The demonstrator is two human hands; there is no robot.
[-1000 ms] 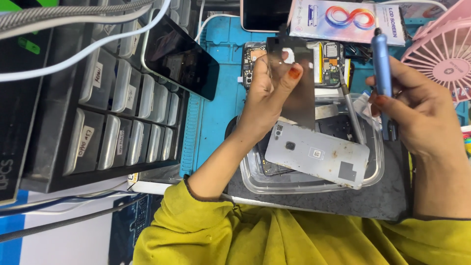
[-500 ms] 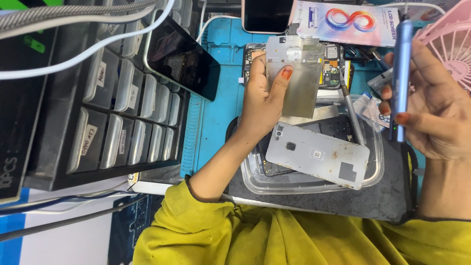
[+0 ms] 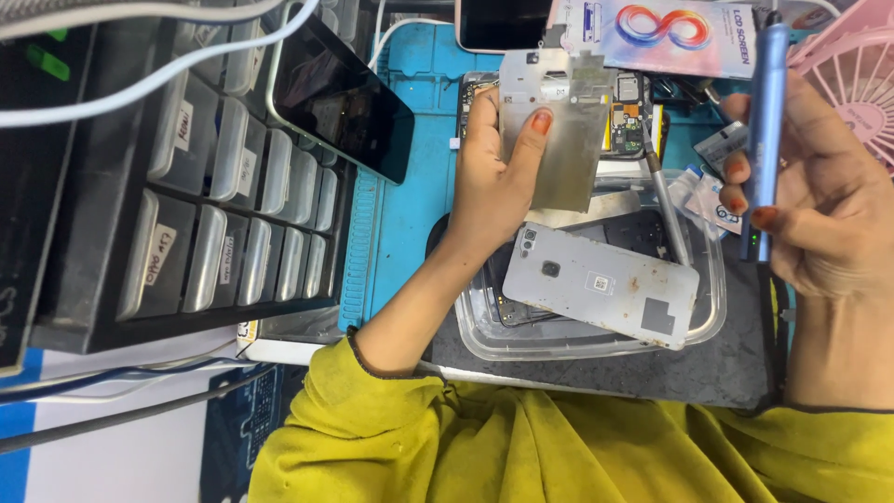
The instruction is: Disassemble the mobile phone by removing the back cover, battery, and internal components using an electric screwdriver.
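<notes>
Above the clear plastic tray (image 3: 717, 321), the left hand (image 3: 494, 172) grips a thin metal plate (image 3: 559, 130), thumb pressed flat on its dull grey face and fingers curled behind its left edge; the plate is rectangular, matt, with small cut-outs and notches along its top. To the right, the right hand (image 3: 819, 210) is closed around a slim blue pen-shaped screwdriver (image 3: 764, 140), held nearly upright with its smooth metallic barrel between thumb and fingertips. Both sleeves are of a soft mustard-yellow fabric. Below the plate, one grey phone back cover (image 3: 601, 284) lies tilted across the tray, its surface smooth but speckled with rusty spots, with a round hole and a darker square patch; dark parts sit under it, too hidden to tell apart. One silver rod-like tool (image 3: 666, 210) leans over the tray's rim beside the plate. The tray rests on a dark grey mat (image 3: 745, 368), which lies over a blue work mat (image 3: 419, 186) with ridged edges. Behind the plate an opened phone shows its circuit board (image 3: 630, 116). One glossy black phone (image 3: 340, 93) leans on a black drawer cabinet (image 3: 186, 186) with many small translucent drawers at the left. One colourful flat box (image 3: 670, 33) and one pink fan (image 3: 852, 65) stand at the far right.
</notes>
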